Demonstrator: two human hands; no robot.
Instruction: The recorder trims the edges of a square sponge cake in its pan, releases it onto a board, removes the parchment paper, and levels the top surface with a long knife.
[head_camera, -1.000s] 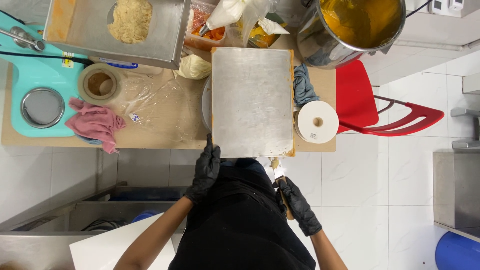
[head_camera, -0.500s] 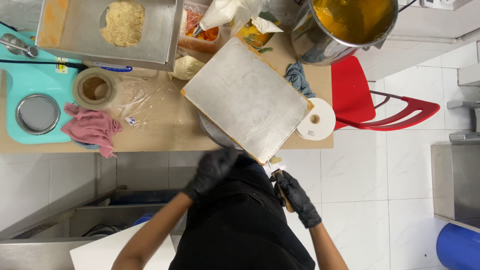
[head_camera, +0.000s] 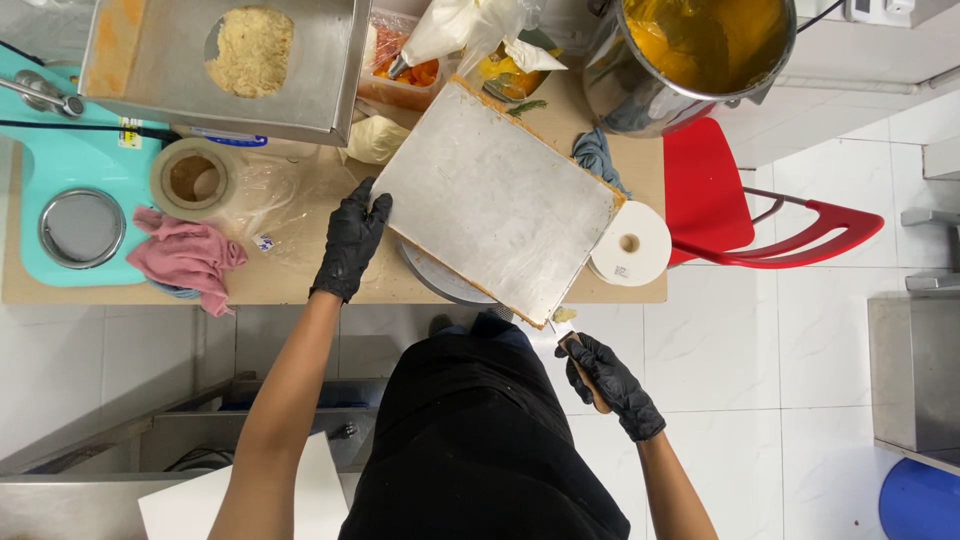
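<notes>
Wooden worktop (head_camera: 300, 285) carries the big white slab on its board (head_camera: 495, 195), which has swung from square-on a second ago to a clear diagonal over the round stand. Left hand (head_camera: 350, 240) moved from the near edge to the left corner, fingers spread flat against it. Right hand (head_camera: 610, 385) stays wrapped around the wooden-handled knife (head_camera: 575, 350) just off the slab's near corner, so a fresh edge now faces the blade.

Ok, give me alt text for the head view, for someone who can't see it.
Seen from above, a gloved left hand touches the edge of a tilted white slab on a table, while the right hand grips a tool handle. A tape roll and pink cloth lie left.
</notes>
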